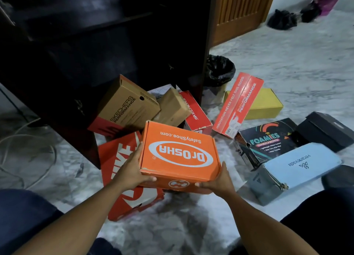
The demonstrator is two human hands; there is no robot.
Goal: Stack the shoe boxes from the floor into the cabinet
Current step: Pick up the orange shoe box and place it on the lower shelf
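The dark cabinet point(107, 43) fills the upper left in front of me, its shelves in shadow, standing on the pale marbled floor point(287, 59). Shoe boxes lie scattered across that floor: a red Nike box point(122, 178) flat at my left, a tan Skechers box point(124, 107) tilted against the cabinet with a smaller plain brown box point(172, 107) and a red Skechers box point(197, 113) beside it, a long coral Skechers box point(237, 105) leaning over a yellow box point(266, 103), a dark Foamies box point(268, 141), a light blue box point(298, 168) and a black box point(325, 130) further right.

Between my hands sits the orange Dr.Osha box point(178, 153), partly over the Nike box, its lid facing up and its printing upside down to me. My left hand point(132, 168) is clamped on its left near corner, thumb on the front face, fingers point(138, 151) up the side. My right hand point(218, 180) grips the right near corner, thumb on the front, fingers along the side wall. Whether the box is lifted clear of the floor I cannot tell.
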